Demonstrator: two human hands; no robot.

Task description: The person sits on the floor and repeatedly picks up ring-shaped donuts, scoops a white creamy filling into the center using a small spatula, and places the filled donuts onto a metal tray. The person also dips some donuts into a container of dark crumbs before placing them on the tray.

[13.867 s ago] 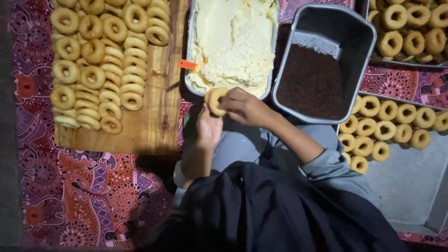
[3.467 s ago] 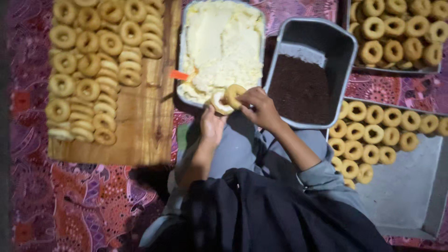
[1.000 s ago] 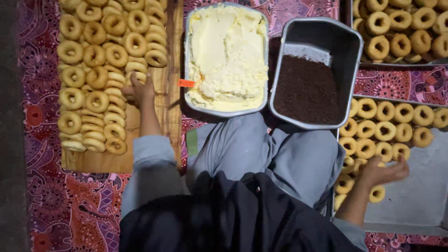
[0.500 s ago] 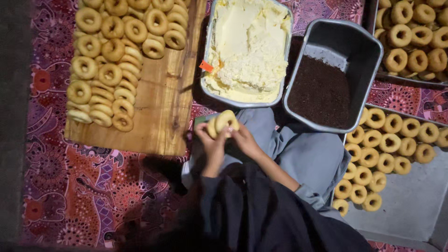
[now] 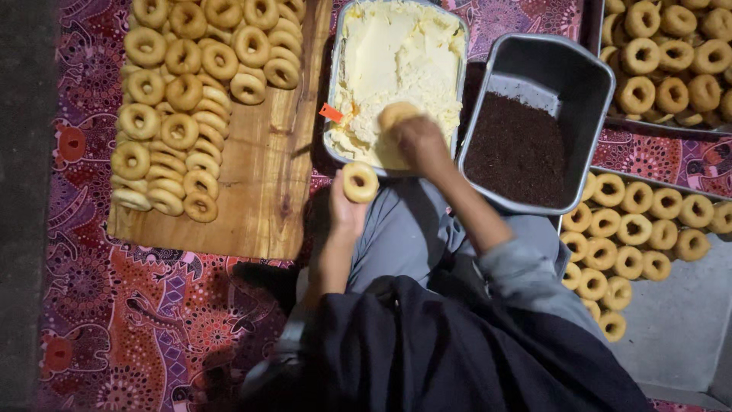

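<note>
Seen from above, a seated person works over a tray of pale cream (image 5: 396,53), the fixed point of the scene; far to its left a wooden board (image 5: 259,198) carries rows of plain ring doughnuts (image 5: 179,131), some flat, some leaning on edge in overlapping rows; just below the tray's near left corner the left hand (image 5: 347,210) is closed around one doughnut (image 5: 360,181), fingers wrapped at its lower rim, the ring's flat face and hole turned up toward the camera, so its axis points upward and no side is longer than another; over the tray's near edge the right hand (image 5: 415,141) is curled around a second doughnut half (image 5: 398,114), pressed down at the cream, the fingers mostly hidden beneath the knuckles, so how tightly they close cannot be told; a small orange scraper (image 5: 331,113) sticks out at the tray's left edge; right of the tray stands a grey tub (image 5: 587,84) of dark sprinkles (image 5: 518,149); beyond it, metal trays (image 5: 671,320) hold more rings; the doughnuts look light, soft and easily squashed, likely greasy once creamed, best held by the outer rim with gentle pressure.
</note>
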